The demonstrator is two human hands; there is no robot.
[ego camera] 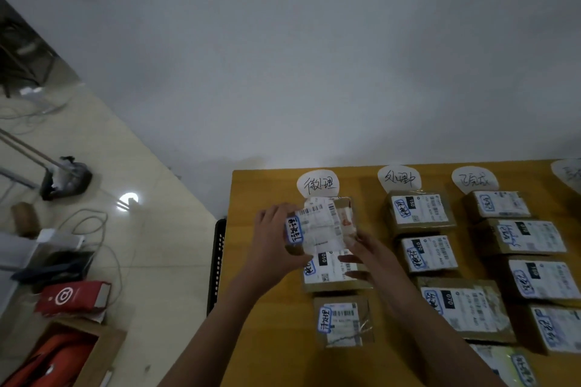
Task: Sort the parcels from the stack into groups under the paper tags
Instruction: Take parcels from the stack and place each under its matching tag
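Tabletop (270, 339): left tag (319, 184), middle tag (399, 178) and right tag (474, 181) in a row along the far edge; middle column (429, 253) and right column (531, 236) of parcels run from their tags toward the near edge. Left column: held parcel (320, 226), gripped between left hand (273, 236) at its left side and right hand (367, 251) at its near right corner, just before the left tag and overlapping a second parcel (333, 275); third parcel (342, 322) nearer, apart.
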